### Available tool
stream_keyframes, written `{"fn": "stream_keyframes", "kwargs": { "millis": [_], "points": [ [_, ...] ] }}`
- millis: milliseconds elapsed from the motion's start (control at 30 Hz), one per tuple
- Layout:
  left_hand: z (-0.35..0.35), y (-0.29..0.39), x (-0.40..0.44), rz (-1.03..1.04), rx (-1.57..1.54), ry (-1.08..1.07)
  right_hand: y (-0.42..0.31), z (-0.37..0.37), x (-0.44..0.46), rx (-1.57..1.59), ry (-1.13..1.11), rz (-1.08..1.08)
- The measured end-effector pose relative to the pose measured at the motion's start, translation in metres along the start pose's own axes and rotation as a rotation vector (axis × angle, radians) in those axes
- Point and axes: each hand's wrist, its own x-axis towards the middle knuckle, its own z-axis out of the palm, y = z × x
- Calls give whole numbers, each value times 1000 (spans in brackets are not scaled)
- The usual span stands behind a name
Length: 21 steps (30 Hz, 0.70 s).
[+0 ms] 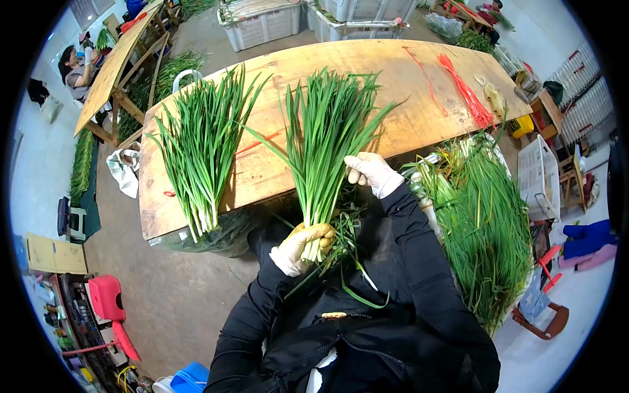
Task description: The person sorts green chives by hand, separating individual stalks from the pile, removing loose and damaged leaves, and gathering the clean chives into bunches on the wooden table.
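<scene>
My left hand [304,247], in a pale glove stained yellowish, is wrapped round the white stem ends of a bunch of garlic chives [327,141]. Its green leaves fan out away from me over the table edge. At the right side of that bunch, my gloved right hand [372,171] has its fingers curled against the leaf edge; whatever is between them is hidden. Another bunch of garlic chives [206,147] lies on the wooden table [262,180] to the left, stems towards me. Loose leaves [350,245] hang over my lap.
A big heap of garlic chives [481,223] stands at my right. Red ties [466,92] lie on the table's far right. White crates [262,26] stand behind the table. A person [80,75] sits at another table [121,59] on the left. A red stool [106,297] is at lower left.
</scene>
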Motion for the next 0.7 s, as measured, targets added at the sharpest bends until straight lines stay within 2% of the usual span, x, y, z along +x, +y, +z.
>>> {"fn": "stream_keyframes", "kwargs": {
  "millis": [100,133,167,233,300,400,433,533,567,600,700],
  "points": [
    [-5,-1,-2,-21,29,25,-2,-1,-4,-31,118,-102],
    [-3,0,-2,-29,74,32,1,1,-3,-47,317,-204],
    [1,-1,-4,-27,71,34,5,-1,0,-49,313,-203],
    [13,0,-7,-34,113,74,6,-4,3,-283,730,-342],
    [15,0,-7,-18,83,109,0,-1,-10,-69,541,-228],
    [-1,-1,-1,-49,10,54,-11,2,-36,79,410,-276],
    [-4,0,1,-51,-61,-30,-14,-3,-43,48,341,-254],
    [-10,-1,5,-93,-76,21,-27,-3,-70,-31,153,-207],
    [-10,1,5,-96,-118,-60,-23,-9,-74,-85,67,-187],
    [-10,2,5,-97,-160,-141,-20,-7,-78,-76,86,-210],
    [-9,-1,10,-90,-158,-125,-10,-2,-85,-21,95,-194]
  ]
}}
